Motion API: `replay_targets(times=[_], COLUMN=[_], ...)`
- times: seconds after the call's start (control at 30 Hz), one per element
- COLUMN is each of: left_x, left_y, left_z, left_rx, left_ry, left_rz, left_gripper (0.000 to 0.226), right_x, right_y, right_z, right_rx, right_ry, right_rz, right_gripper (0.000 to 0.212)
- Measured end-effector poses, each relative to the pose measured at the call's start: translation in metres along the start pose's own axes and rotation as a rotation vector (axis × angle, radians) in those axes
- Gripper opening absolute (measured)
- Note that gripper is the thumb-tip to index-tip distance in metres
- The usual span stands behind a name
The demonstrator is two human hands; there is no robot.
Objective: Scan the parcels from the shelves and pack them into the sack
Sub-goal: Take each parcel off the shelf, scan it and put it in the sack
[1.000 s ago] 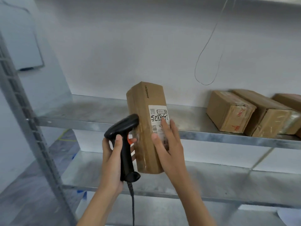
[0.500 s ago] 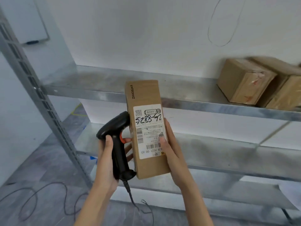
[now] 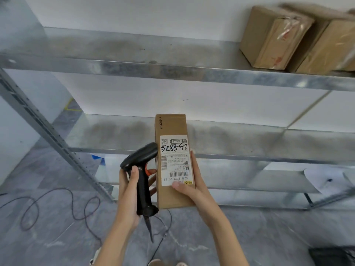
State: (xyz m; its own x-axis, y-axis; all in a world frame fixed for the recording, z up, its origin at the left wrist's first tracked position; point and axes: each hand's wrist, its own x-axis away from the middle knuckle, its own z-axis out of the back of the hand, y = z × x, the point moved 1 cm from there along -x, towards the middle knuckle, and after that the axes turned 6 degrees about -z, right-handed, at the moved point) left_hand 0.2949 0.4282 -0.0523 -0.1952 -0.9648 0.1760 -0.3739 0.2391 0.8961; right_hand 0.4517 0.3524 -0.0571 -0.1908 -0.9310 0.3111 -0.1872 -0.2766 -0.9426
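A long brown cardboard parcel (image 3: 171, 125) stands upright in my right hand (image 3: 192, 187), whose thumb lies on the lower edge of its white shipping label (image 3: 175, 160). The label faces me and carries barcodes and a handwritten number. My left hand (image 3: 128, 191) grips a black barcode scanner (image 3: 142, 169) by its handle. The scanner's head touches the parcel's left edge beside the label. Its cable (image 3: 149, 229) hangs down between my forearms.
A metal shelf rack (image 3: 172, 72) fills the view, with a slanted upright (image 3: 48, 131) at left. Two taped brown parcels (image 3: 272, 37) sit on the upper shelf at right. Loose cables (image 3: 38, 206) lie on the grey floor. White paper (image 3: 322, 179) rests on a lower shelf at right.
The parcel has come off the upper shelf and down in front of the lower shelf, turning its label fully towards me. The view tilted downwards, showing more floor.
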Motion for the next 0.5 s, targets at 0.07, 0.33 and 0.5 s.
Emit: replay_targets(times=[0.07,0.33,0.5], left_x=[0.001,0.006,0.021], left_y=[-0.009,-0.045,-0.053], left_z=[-0.006,-0.029,-0.026], left_rx=[-0.02,-0.236,-0.415], left_ry=[-0.014,-0.083,-0.165], left_rz=[0.004,-0.085,-0.216], left_gripper=[0.054,0.054,0.06], right_x=[0.005,0.002,-0.004], right_y=[0.005,0.038,0.041], right_z=[0.011,0.033,0.048], right_rx=[0.016,0.003,0.329], right_ry=[-0.006,0.325,0.684], right_rz=[-0.012,0.147,0.287], right_gripper=[0.101,0.098,0.106])
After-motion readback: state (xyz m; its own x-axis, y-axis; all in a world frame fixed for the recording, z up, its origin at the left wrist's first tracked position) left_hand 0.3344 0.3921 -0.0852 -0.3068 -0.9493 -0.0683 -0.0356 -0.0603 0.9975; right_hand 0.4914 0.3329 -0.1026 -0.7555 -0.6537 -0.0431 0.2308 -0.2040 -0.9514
